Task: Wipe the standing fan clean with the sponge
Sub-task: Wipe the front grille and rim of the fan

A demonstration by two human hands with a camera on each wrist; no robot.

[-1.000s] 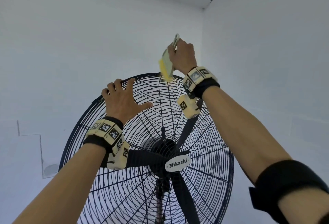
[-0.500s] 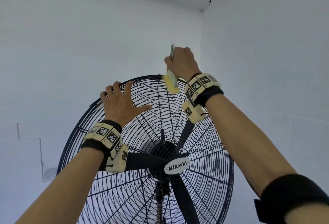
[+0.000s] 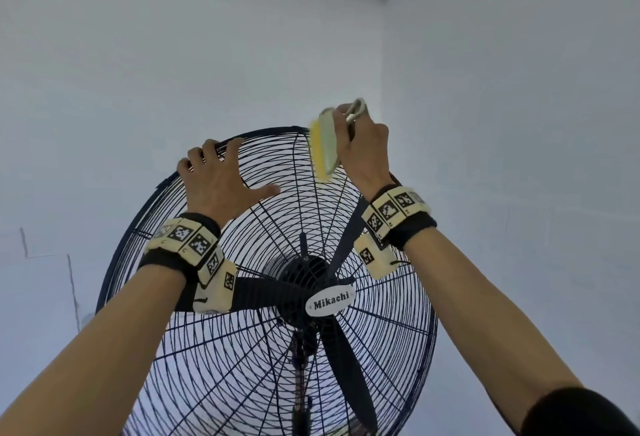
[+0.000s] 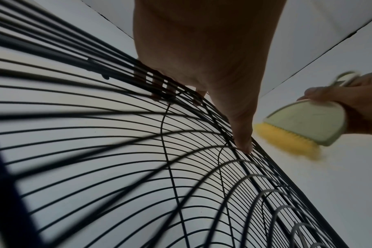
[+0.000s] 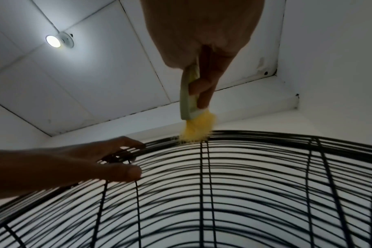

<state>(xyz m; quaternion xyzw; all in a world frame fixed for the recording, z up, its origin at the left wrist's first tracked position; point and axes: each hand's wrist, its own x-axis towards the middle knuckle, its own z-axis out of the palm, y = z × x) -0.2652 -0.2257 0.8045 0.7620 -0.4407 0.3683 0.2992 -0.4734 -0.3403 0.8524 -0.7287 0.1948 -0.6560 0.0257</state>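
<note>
A black standing fan (image 3: pixel 329 304) with a round wire guard and a "Mikachi" badge fills the lower head view. My left hand (image 3: pixel 218 182) holds the guard's upper left rim, fingertips hooked over the edge and thumb spread on the wires. In the left wrist view the left hand's (image 4: pixel 202 50) fingertips show behind the wires. My right hand (image 3: pixel 363 148) grips a sponge (image 3: pixel 323 148) with a pale green back and yellow face. The sponge's yellow edge (image 5: pixel 193 130) touches the guard's top rim (image 5: pixel 204 167), tilted to the left.
White walls meet in a corner (image 3: pixel 382 54) just behind the fan. A ceiling lamp (image 5: pixel 53 41) glows above in the right wrist view. The fan's dark blades (image 3: pixel 349 376) and its pole sit behind the guard.
The sponge dropped upright onto the top rim half a second ago, and now it is tilted and swept slightly left along the rim. My left hand keeps its hold on the rim.
</note>
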